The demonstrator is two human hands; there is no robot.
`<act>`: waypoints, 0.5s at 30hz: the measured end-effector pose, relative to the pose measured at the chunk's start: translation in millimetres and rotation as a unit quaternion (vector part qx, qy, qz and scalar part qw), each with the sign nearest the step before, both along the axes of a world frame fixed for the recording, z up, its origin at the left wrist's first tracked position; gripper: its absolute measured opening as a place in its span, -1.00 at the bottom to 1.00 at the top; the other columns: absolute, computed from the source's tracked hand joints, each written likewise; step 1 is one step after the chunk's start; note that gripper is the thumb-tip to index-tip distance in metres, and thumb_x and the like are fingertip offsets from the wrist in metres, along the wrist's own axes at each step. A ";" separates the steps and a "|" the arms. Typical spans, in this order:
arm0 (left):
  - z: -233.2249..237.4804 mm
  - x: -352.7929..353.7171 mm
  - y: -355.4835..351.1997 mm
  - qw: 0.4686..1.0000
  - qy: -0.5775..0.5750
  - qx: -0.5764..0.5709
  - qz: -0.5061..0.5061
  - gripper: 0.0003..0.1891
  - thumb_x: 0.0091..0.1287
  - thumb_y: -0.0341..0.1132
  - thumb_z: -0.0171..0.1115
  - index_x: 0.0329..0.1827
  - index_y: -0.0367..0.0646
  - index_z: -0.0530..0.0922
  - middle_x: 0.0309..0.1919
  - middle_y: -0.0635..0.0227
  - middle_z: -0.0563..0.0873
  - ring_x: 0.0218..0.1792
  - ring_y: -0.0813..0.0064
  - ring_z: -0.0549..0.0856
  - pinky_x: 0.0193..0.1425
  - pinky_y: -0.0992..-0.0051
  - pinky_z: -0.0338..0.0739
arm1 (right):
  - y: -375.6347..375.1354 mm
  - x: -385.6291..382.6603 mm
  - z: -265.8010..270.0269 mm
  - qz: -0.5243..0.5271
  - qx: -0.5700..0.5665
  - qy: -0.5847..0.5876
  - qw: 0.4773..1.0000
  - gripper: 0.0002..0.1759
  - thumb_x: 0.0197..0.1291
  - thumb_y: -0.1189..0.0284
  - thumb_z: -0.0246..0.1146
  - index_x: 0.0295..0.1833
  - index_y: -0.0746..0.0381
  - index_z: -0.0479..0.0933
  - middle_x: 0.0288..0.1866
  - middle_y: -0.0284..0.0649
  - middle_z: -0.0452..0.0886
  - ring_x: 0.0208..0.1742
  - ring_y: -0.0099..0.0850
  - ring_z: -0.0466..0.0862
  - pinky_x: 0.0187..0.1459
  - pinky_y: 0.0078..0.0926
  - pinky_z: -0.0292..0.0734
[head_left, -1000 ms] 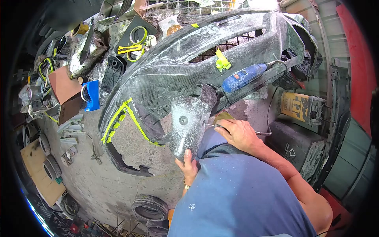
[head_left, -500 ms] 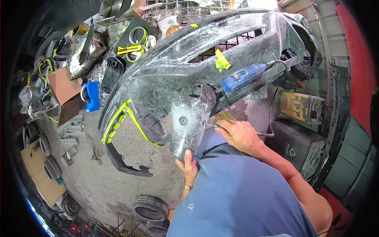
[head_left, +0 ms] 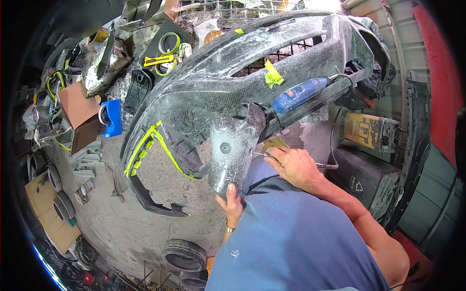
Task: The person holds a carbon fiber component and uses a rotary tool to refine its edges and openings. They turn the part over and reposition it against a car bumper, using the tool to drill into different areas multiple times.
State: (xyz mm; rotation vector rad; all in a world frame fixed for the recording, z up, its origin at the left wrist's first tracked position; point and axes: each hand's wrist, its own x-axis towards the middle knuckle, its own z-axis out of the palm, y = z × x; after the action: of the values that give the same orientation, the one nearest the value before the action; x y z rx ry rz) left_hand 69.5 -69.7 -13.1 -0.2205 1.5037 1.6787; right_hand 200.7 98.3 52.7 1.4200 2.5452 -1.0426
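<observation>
My left hand (head_left: 232, 202) grips the lower end of a dark, dust-covered part (head_left: 228, 165), its thumb on the face near a round hole. My right hand (head_left: 297, 167) is closed around the handpiece of a flexible-shaft rotary tool (head_left: 326, 166). The thin bit reaches the part's right edge, beside a small hole there. An olive-tan piece (head_left: 275, 143) shows just behind my right fingers. The part's upper end overlaps a large dusty carbon-fibre bumper (head_left: 204, 92). On that bumper lies the blue motor body (head_left: 300, 95) of the rotary tool.
Yellow-green tape (head_left: 273, 73) sticks to the bumper. Tape rolls (head_left: 169, 43) and a yellow utility knife (head_left: 158, 60) lie at the upper left, above a blue tape dispenser (head_left: 112, 118). A yellow box (head_left: 361, 130) stands right, over a black bin (head_left: 361, 177). Tyres (head_left: 184, 255) rest on the floor.
Almost nothing differs. Both hands keep their places on the part and the handpiece, with only a very slight shift.
</observation>
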 end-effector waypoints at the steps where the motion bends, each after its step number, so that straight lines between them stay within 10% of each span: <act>1: -3.4 1.3 -1.1 1.000 0.008 -0.016 0.004 -0.49 0.35 -0.32 0.29 0.31 -0.19 0.32 0.17 0.17 0.48 0.13 0.34 0.49 0.23 0.21 0.43 | 1.0 -0.2 0.3 -0.002 -0.007 -0.008 1.000 -0.69 0.36 0.17 0.18 -0.18 0.21 0.57 -0.36 -0.08 0.68 -0.29 -0.07 0.70 -0.29 -0.13 0.61; 15: 3.5 -0.3 2.3 0.999 -0.014 -0.039 0.017 -0.46 0.36 -0.31 0.30 0.33 -0.18 0.27 0.15 0.21 0.47 0.09 0.43 0.48 0.19 0.28 0.44 | 3.8 0.9 -0.7 0.001 -0.009 0.026 1.000 -0.69 0.37 0.19 0.17 -0.23 0.22 0.59 -0.36 -0.07 0.68 -0.23 -0.05 0.68 -0.22 -0.11 0.57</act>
State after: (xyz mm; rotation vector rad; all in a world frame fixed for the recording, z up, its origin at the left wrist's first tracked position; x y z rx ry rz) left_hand 69.2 -67.4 -9.6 -0.3129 1.5547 1.6383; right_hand 201.6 102.0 52.0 1.4054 2.5647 -1.1133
